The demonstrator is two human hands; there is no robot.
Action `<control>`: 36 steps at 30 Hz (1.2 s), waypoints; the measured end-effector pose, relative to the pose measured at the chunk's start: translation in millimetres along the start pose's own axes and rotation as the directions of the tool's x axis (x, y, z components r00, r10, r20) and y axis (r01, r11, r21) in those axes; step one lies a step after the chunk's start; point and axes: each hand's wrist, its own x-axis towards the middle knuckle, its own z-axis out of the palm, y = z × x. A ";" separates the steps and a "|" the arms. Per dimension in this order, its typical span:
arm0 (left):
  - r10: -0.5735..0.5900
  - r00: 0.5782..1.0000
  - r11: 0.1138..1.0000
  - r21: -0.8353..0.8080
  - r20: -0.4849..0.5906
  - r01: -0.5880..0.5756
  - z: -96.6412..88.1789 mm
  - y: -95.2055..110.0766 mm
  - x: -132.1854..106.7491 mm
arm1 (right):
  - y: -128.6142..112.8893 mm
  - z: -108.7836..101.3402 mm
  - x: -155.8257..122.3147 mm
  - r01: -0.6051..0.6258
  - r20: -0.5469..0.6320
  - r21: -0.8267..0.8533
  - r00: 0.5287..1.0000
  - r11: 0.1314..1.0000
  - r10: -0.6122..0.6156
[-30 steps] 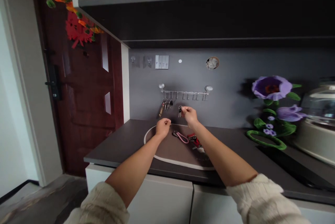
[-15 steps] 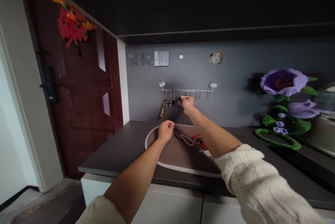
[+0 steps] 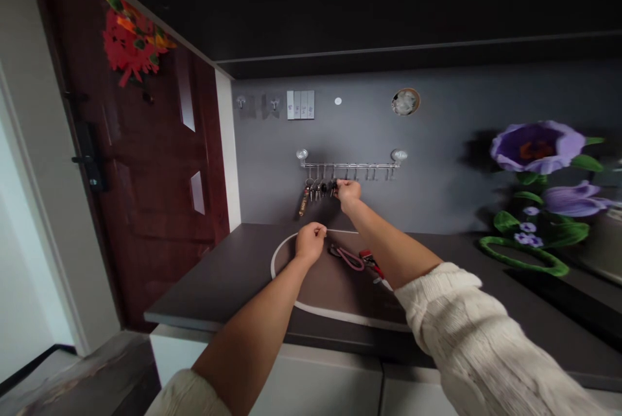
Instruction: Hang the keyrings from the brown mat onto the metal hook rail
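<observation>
On the grey back wall hangs a clear hook rail [image 3: 350, 166] with a row of small hooks. Keys [image 3: 313, 192] dangle from its left hooks, with a long brown tag [image 3: 304, 202] marked with letters beside them. My right hand [image 3: 348, 194] pinches a small dark set of keys [image 3: 334, 189] just below the rail. Whether these keys are on a hook, I cannot tell. Lower down, over the brown mat [image 3: 330, 293], my left hand [image 3: 310, 242] has its fingers closed; what they hold, if anything, is hidden. A pink looped strap [image 3: 352, 260] and a red item [image 3: 368, 256] lie on the mat.
A dark shelf [image 3: 359, 14] overhangs the counter [image 3: 214, 273]. Purple fabric flowers [image 3: 538, 150] stand at the right. To the left is a dark red door [image 3: 160, 208] with a red decoration [image 3: 130, 40]. Wall switches [image 3: 300, 105] sit above the rail.
The view has shifted slightly. My right hand stays at the rail with the keys, and my left hand keeps its closed pose above the mat.
</observation>
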 end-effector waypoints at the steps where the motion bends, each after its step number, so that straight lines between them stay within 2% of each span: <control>1: -0.002 1.000 1.000 -0.002 0.003 0.002 -0.2 0.2 0.1 | -0.5 -0.4 -1.6 -0.036 -0.040 -0.007 0.999 0.999 0.036; 3: -0.010 1.000 1.000 -0.005 0.005 0.010 -0.5 0.6 0.2 | -1.3 -1.3 -4.2 -0.067 -0.086 -0.012 0.994 0.998 0.066; 8: -0.008 1.000 1.000 -0.010 -0.001 0.008 -0.3 -0.6 0.5 | -1.6 -4.5 -6.6 0.013 -0.048 -0.013 0.999 1.000 -0.013; 11: 0.001 1.000 1.000 -0.025 -0.001 -0.001 0.1 -2.5 1.1 | -2.9 -7.9 -7.0 -0.040 -0.071 -0.019 0.997 0.999 0.039; 15: 0.005 1.000 0.999 -0.054 0.003 -0.005 0.6 -6.1 2.3 | -10.4 -14.3 -12.5 -0.089 -0.016 -0.015 0.996 0.996 0.089; 20: -0.002 1.000 0.997 -0.079 0.008 0.003 -1.3 -8.9 2.0 | -27.5 -26.2 -32.6 -0.244 0.019 0.086 0.970 0.966 0.243; 26: 0.003 0.999 0.995 -0.099 0.054 0.002 -7.1 -5.2 -2.8 | -31.7 -46.9 -68.2 -0.266 0.156 0.109 0.956 0.958 0.248; 30: 0.001 0.992 0.998 -0.062 0.124 0.007 -11.1 -1.5 -7.6 | -21.2 -61.1 -93.5 -0.196 0.231 -0.019 0.953 0.980 0.195; 33: 0.034 0.984 0.999 0.000 0.172 -0.035 -14.6 1.6 -11.7 | -13.3 -70.9 -109.8 -0.059 0.291 -0.188 0.950 0.980 0.113; 36: 0.070 0.974 0.990 0.103 0.214 -0.093 -17.8 3.5 -14.6 | -8.4 -80.6 -121.8 0.098 0.377 -0.359 0.925 0.928 0.049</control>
